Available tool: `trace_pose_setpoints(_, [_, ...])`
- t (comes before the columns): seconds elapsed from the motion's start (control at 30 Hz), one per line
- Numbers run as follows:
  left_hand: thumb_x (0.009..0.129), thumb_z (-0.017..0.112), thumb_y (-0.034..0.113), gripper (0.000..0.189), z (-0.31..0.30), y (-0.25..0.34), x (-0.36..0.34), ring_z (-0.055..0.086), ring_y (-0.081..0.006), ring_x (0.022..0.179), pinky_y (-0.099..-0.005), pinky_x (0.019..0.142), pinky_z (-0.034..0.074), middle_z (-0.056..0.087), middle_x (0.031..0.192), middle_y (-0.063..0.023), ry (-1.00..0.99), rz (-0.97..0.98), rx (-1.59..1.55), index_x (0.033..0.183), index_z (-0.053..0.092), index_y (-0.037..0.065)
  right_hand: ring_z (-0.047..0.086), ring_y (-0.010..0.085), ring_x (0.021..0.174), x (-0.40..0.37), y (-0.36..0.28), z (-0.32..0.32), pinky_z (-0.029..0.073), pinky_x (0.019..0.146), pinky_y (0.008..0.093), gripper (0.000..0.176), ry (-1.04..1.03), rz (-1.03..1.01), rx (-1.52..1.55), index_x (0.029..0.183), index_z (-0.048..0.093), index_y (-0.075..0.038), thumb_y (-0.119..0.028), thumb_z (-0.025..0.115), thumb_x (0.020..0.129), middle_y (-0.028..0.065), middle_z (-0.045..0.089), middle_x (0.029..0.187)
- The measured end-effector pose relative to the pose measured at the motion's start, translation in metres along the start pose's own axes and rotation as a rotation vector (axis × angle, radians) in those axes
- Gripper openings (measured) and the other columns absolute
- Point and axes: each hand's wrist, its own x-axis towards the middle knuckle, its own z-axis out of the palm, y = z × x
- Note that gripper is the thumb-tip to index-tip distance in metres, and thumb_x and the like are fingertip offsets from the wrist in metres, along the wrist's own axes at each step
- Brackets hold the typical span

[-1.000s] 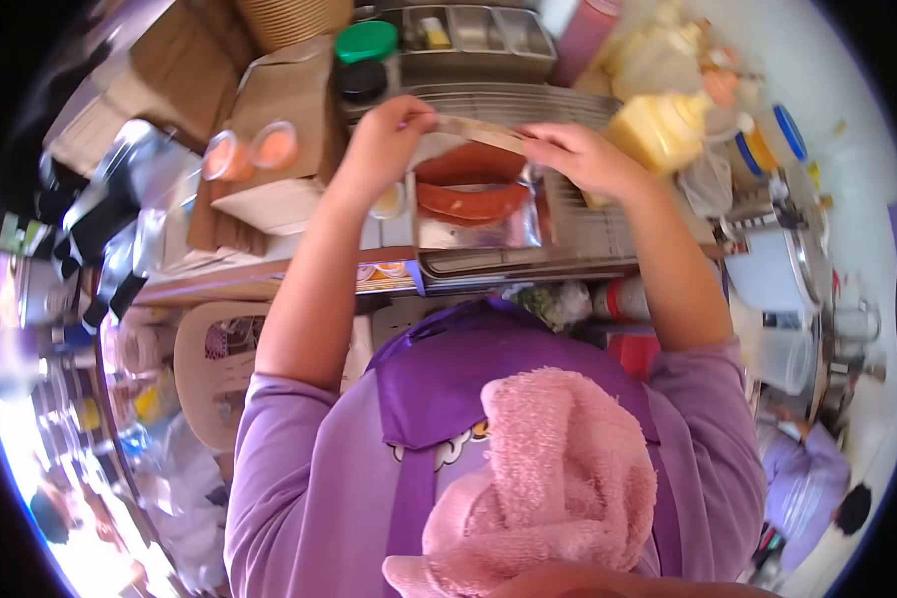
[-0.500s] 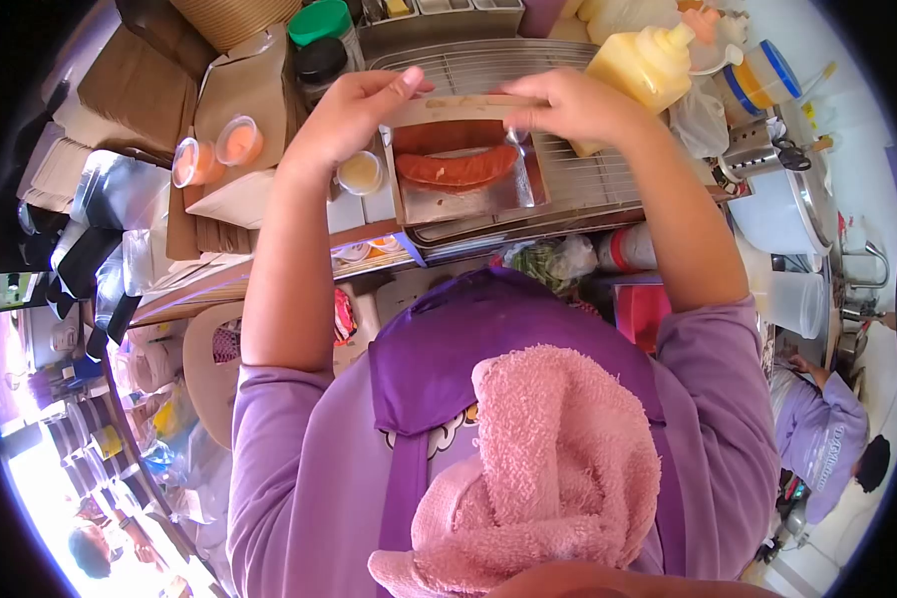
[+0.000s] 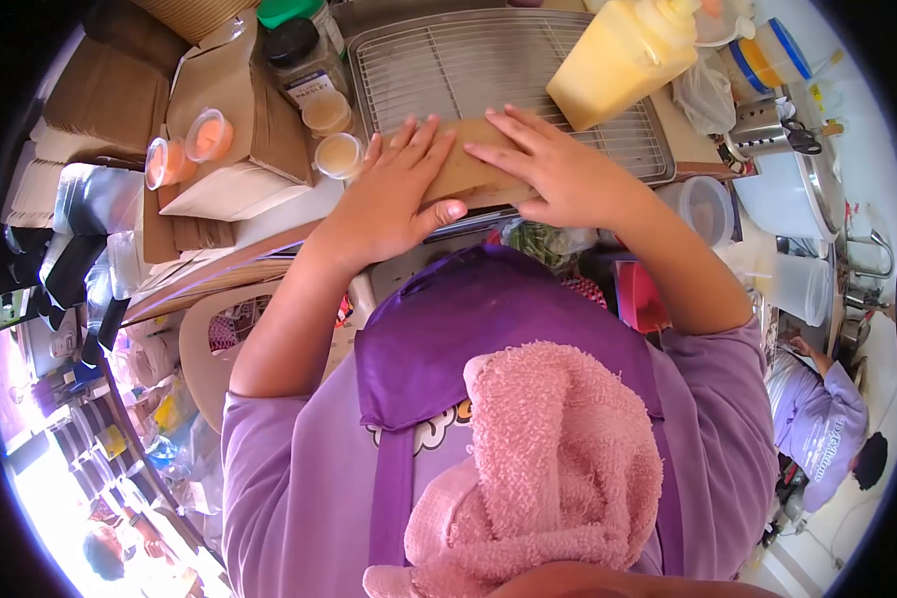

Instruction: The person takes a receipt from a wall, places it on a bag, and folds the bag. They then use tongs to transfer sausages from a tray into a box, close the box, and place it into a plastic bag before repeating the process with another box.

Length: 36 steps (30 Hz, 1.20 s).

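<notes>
A brown cardboard food box lies at the near edge of the wire rack, its lid down, so what is inside is hidden. My left hand rests flat across the lid's left part, fingers stretched out and thumb apart. On the right part, my right hand lies with its fingers spread. Neither hand grips anything. Just left of my left fingers stand two small lidded cups of pale sauce, the nearer cup and the farther cup. A yellow squeeze bottle leans beyond my right hand.
The wire rack sits on a tray behind the box. At left are stacked folded cardboard boxes, cups of orange sauce and a black-lidded jar. A clear plastic tub stands right. Another person is at far right.
The box was open, with reddish sausages showing and both hands at its raised lid. Now the lid is down with my hands flat on it. The view has shifted too.
</notes>
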Motion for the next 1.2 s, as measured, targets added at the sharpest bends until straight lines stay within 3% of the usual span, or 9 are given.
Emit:
trace_pose_setpoints(0.2, [0.082,0.046,0.052,0.072,0.002,0.005,0.001,0.02,-0.0368,0.13,-0.0507,0.104,0.016,0.023,0.14,-0.019,0.051,-0.002,0.107,0.136,0.026,0.008,0.038,0.0347,0.119,0.001,0.012,0.005,0.034,0.097,0.0427,0.066,0.043,-0.035,0.128,0.127,0.044,-0.02,-0.039,0.066,0.068,0.0197,0.038,0.129])
trace_pose_setpoints(0.3, [0.081,0.052,0.045,0.067,-0.002,0.002,0.003,0.023,-0.0372,0.128,-0.0508,0.103,0.019,0.024,0.139,-0.0185,0.028,0.017,0.092,0.134,0.029,0.011,0.04,0.0333,0.117,0.004,0.013,0.006,0.036,0.095,0.0423,0.063,0.084,-0.034,0.084,0.125,0.046,-0.021,-0.042,0.062,0.069,0.0177,0.04,0.128])
trace_pose_setpoints(0.5, [0.082,0.052,0.04,0.061,0.0,0.002,0.003,0.026,-0.0377,0.127,-0.0517,0.101,0.023,0.027,0.138,-0.0184,0.049,0.044,0.131,0.133,0.033,0.012,0.042,0.0309,0.115,0.003,0.012,0.008,0.039,0.089,0.0402,0.058,0.1,-0.058,-0.039,0.125,0.046,-0.021,-0.041,0.06,0.072,0.0166,0.042,0.126])
trace_pose_setpoints(0.6, [0.082,0.053,0.039,0.06,-0.005,0.001,0.005,0.028,-0.0384,0.125,-0.0488,0.101,0.026,0.029,0.137,-0.0185,0.047,0.06,0.156,0.132,0.034,0.012,0.04,0.0315,0.116,0.003,0.01,0.008,0.037,0.093,0.0406,0.06,0.093,-0.027,0.005,0.127,0.043,-0.019,-0.035,0.062,0.072,0.0145,0.04,0.127])
trace_pose_setpoints(0.77, [0.081,0.054,0.039,0.06,-0.02,0.001,0.009,0.034,-0.0392,0.121,-0.0422,0.1,0.029,0.034,0.134,-0.0187,-0.023,0.068,0.082,0.131,0.037,0.011,0.041,0.0309,0.116,0.005,0.008,0.006,0.038,0.089,0.0415,0.054,0.091,0.015,0.044,0.126,0.044,-0.021,-0.039,0.058,0.076,0.015,0.041,0.127])
trace_pose_setpoints(0.9, [0.08,0.054,0.039,0.061,-0.008,0.0,0.006,0.033,-0.0388,0.121,-0.0433,0.1,0.029,0.033,0.135,-0.0187,0.014,0.099,0.145,0.131,0.036,0.01,0.039,0.0317,0.117,0.003,0.005,0.006,0.036,0.093,0.0418,0.056,0.088,0.015,0.016,0.127,0.043,-0.018,-0.032,0.06,0.075,0.0151,0.039,0.128])
trace_pose_setpoints(1.0, [0.083,0.052,0.037,0.058,-0.003,0.001,0.005,0.031,-0.0387,0.123,-0.0444,0.101,0.027,0.031,0.136,-0.019,0.061,0.095,0.154,0.132,0.035,0.01,0.039,0.0316,0.118,-0.001,0.003,0.007,0.035,0.094,0.0421,0.054,0.095,0.025,0.029,0.127,0.043,-0.018,-0.031,0.059,0.077,0.0146,0.039,0.129])
trace_pose_setpoints(1.2, [0.092,0.035,0.034,0.045,-0.012,-0.011,0.001,0.025,-0.0355,0.128,-0.0444,0.105,0.017,0.028,0.139,-0.0159,0.012,0.058,-0.087,0.131,0.037,0.011,0.038,0.0314,0.12,0.0,0.002,0.005,0.034,0.095,0.0424,0.052,0.062,0.071,0.065,0.127,0.043,-0.019,-0.029,0.058,0.078,0.0143,0.038,0.131])
